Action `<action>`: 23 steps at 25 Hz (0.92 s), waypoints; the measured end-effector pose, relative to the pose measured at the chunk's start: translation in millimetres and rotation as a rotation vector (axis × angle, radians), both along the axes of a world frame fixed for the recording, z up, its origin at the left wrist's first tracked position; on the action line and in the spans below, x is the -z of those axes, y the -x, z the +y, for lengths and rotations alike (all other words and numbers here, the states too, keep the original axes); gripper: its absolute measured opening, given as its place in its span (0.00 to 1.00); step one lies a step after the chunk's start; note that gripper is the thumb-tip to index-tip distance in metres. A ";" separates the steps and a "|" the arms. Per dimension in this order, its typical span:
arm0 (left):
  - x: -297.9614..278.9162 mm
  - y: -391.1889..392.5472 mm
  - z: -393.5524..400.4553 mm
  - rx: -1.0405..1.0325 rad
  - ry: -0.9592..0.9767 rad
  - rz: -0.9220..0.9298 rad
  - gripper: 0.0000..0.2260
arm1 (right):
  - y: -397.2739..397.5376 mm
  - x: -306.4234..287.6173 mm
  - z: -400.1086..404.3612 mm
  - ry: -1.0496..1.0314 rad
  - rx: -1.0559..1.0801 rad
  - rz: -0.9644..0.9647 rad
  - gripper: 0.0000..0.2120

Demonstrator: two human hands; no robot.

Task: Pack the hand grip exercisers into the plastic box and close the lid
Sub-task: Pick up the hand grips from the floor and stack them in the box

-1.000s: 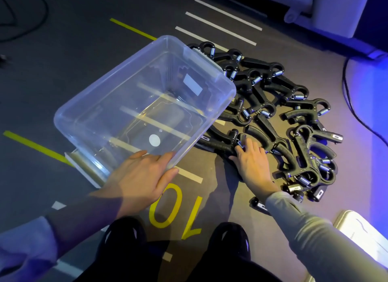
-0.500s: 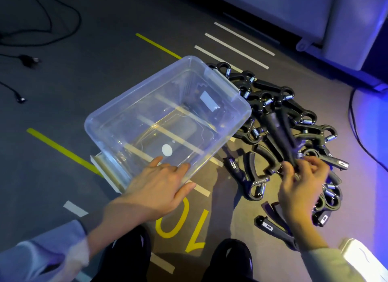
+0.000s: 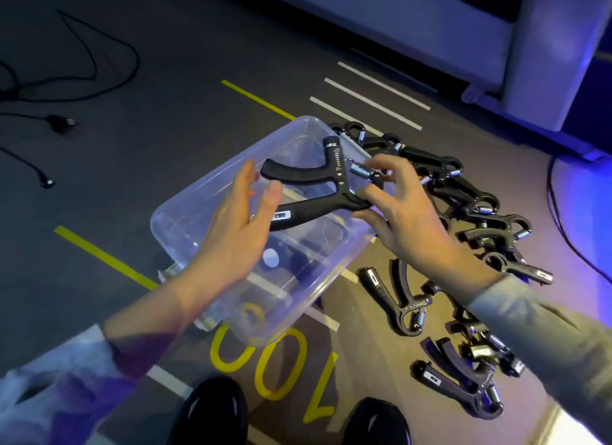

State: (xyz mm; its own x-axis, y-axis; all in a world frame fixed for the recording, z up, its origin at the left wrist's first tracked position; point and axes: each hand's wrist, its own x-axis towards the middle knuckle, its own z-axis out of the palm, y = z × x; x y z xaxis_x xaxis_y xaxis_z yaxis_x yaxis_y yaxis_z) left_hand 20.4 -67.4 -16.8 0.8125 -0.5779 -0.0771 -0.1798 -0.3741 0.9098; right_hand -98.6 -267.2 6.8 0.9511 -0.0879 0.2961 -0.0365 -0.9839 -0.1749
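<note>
**Gripper held over the box**

While the left hand [image 3: 243, 212] hovers with fingers straight and spread at frame centre, a black Y-shaped gripper [image 3: 318, 188] hangs just right of it above the clear plastic box [image 3: 205, 209]. Right hand [image 3: 402, 212] pinches its hinge end. Right of the box, a pile [image 3: 463, 196] of grippers, chrome-sprung, covers the floor [image 3: 165, 90].

A plastic box [image 3: 231, 246] sits on the floor [image 3: 132, 179]. A pile of hand grip exercisers [image 3: 463, 212] lies just right of it. One exerciser [image 3: 318, 193] is above the box, between the left hand [image 3: 238, 226] and right hand [image 3: 400, 212]. Cables [image 3: 66, 80] lie far left.
</note>
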 end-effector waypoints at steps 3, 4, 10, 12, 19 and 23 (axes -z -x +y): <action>-7.3 -22.2 -4.6 0.050 -0.135 -0.101 0.33 | -16.3 -2.0 -4.4 0.012 -0.094 0.078 0.16; -8.5 -30.1 -6.5 0.078 -0.163 -0.124 0.30 | -19.3 -1.8 -6.5 0.036 -0.131 0.090 0.16; -2.5 -39.0 -26.1 0.359 -0.211 0.114 0.06 | -33.4 6.7 -7.3 0.077 -0.059 0.099 0.12; 6.4 -25.9 -34.2 0.244 -0.195 0.129 0.09 | -38.2 16.5 0.8 -0.140 0.099 0.076 0.19; 42.1 4.1 -61.9 -0.137 -0.136 0.217 0.05 | -49.7 48.7 45.9 -0.529 0.356 0.421 0.37; 49.6 2.5 -67.6 -0.157 -0.081 0.289 0.04 | -64.0 55.8 35.9 -0.418 0.311 0.505 0.39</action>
State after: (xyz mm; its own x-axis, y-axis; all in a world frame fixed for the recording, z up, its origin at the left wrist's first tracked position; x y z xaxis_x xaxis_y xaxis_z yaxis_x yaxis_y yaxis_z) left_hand 17.9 -135.0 -66.5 0.8287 -0.4302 -0.3580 0.1470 -0.4498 0.8809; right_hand -34.6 -231.2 -49.1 0.8754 -0.3866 -0.2902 -0.4797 -0.7692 -0.4221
